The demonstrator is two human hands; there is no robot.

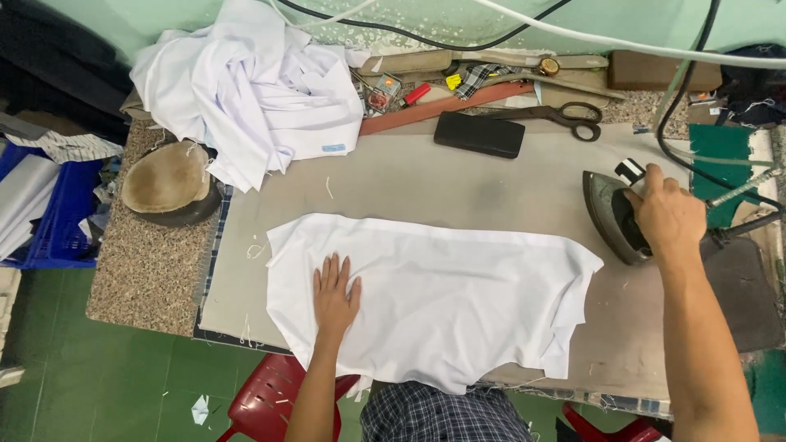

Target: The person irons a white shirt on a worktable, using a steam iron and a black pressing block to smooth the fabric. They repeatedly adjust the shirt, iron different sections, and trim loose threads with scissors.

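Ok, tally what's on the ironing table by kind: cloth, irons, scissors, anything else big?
Flat white cloth, under left hand: 1
White cloth heap: 1
Iron, gripped by right hand: 1
Scissors: 1
Black pad: 1
Round pressing cushion: 1
Total: 6

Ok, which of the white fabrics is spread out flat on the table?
The white cloth piece under the left hand, at the table's near edge. The other white fabric lies crumpled in a heap at the far left corner.
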